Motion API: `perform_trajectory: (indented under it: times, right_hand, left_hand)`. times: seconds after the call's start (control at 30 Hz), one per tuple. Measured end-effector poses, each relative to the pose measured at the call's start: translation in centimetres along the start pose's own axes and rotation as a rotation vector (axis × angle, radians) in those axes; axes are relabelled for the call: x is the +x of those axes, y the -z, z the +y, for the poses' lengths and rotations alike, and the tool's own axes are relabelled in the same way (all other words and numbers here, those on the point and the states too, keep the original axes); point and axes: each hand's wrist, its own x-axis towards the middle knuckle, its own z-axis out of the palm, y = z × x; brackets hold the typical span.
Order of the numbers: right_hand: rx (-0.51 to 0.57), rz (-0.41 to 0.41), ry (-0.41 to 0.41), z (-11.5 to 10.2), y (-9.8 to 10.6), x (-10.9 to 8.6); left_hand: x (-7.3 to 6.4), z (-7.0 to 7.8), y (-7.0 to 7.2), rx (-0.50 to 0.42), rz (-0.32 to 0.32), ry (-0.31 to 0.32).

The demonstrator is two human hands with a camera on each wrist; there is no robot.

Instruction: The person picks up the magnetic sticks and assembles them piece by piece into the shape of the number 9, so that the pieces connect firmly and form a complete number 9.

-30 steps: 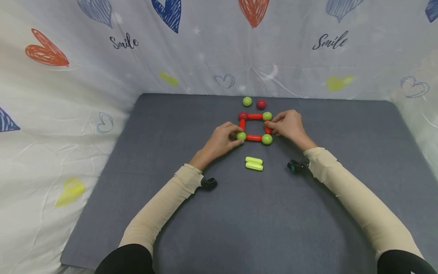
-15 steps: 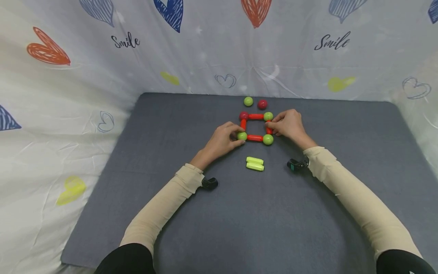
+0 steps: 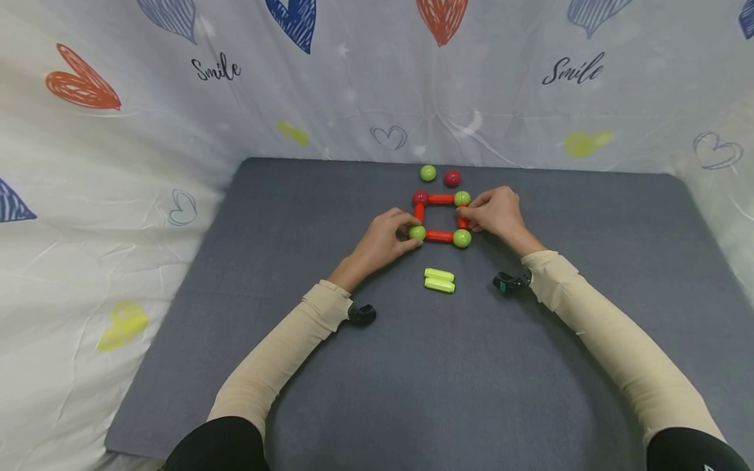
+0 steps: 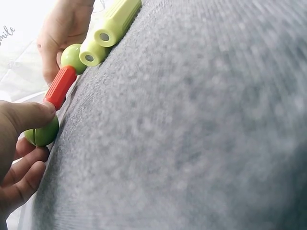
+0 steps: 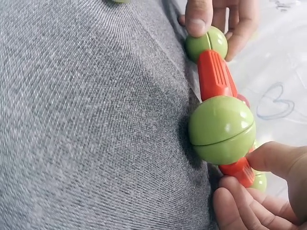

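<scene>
Frame of ridged red rods and glossy balls [image 3: 439, 236] is laid on grey cloth [image 3: 412, 366]. Its near-left green ball [image 3: 417, 233] is gripped between curled thumb and fingers of the left hand [image 3: 385, 239]; its right-side red rod [image 3: 463, 221] is pinched by the right hand [image 3: 499, 212]. Two ridged yellow-green rods [image 3: 439, 285] are placed side by side nearer.

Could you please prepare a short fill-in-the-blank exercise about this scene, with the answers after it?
The left hand holds a ____ ball at one corner of the square frame.
The right hand pinches a ____ rod on the frame's right side.
Exactly ____ of the frame's four corner balls is red.
____ yellow rods lie side by side on the near side of the frame.

Missing words: green; red; one; Two.
</scene>
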Motion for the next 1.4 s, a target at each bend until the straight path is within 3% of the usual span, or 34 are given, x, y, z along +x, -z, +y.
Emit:
perform_trajectory:
  times: [0.33,0.53,0.63,0.8,0.87,0.93,1.07,1.2,1.4]
  right_hand:
    - [0.055,-0.016,-0.04,-0.1,0.0,-0.1]
    - [0.062,-0.003,-0.015,0.0,0.1,-0.2]
    - [0.025,0.045,0.054,0.0,0.3,-0.5]
    - [-0.09,0.163,0.259,-1.0,0.7,-1.9]
    - [-0.105,0.173,0.347,-1.7,0.8,-3.0]
    - [-0.098,0.142,0.431,-2.3,0.7,-4.3]
    - [-0.067,-0.025,0.525,-2.8,-0.1,-6.6]
    - [-0.097,-0.192,0.516,-2.9,-0.8,-7.9]
    - [-0.189,-0.351,0.472,-2.9,-1.4,-8.6]
  left_hand:
    - [0.1,0.4,0.0,0.007,0.018,0.03]
    - [0.1,0.5,-0.1,0.013,0.017,0.034]
    - [0.1,0.4,-0.1,0.014,0.018,0.033]
    - [0.1,0.3,-0.1,0.019,0.031,0.028]
    - [0.1,0.3,-0.2,0.019,0.034,0.025]
    - [0.2,0.3,-0.2,0.017,0.034,0.021]
    - [0.1,0.2,-0.2,0.009,0.025,0.018]
    - [0.0,0.2,-0.2,0.004,0.02,0.017]
    - [0.1,0.2,-0.1,0.011,0.033,0.009]
